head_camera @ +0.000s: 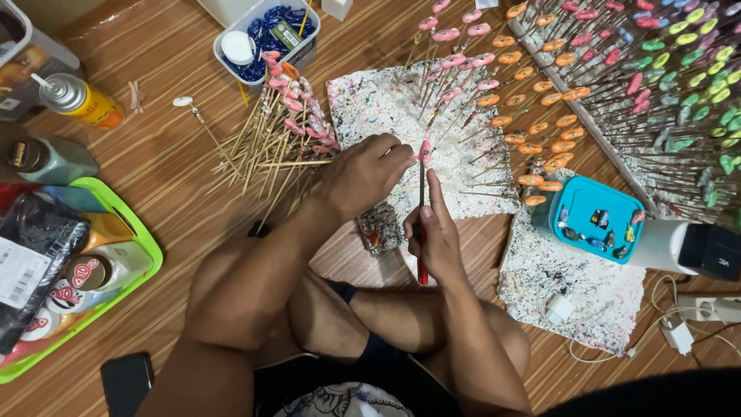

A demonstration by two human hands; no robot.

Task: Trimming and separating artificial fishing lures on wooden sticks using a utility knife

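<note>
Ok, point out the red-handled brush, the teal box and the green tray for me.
Brush point(421, 262), head view, on its red handle below the right hand.
Teal box point(590, 202), head view, on its lid.
Green tray point(151, 249), head view, on its right rim.

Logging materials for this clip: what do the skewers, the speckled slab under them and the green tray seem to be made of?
Skewers: thin pale sticks, likely bamboo or wood, matte. Speckled slab: white, paint-spattered, sticks stand pushed into it, so probably foam. Green tray: glossy lime, smooth rounded rim, likely plastic.
</note>
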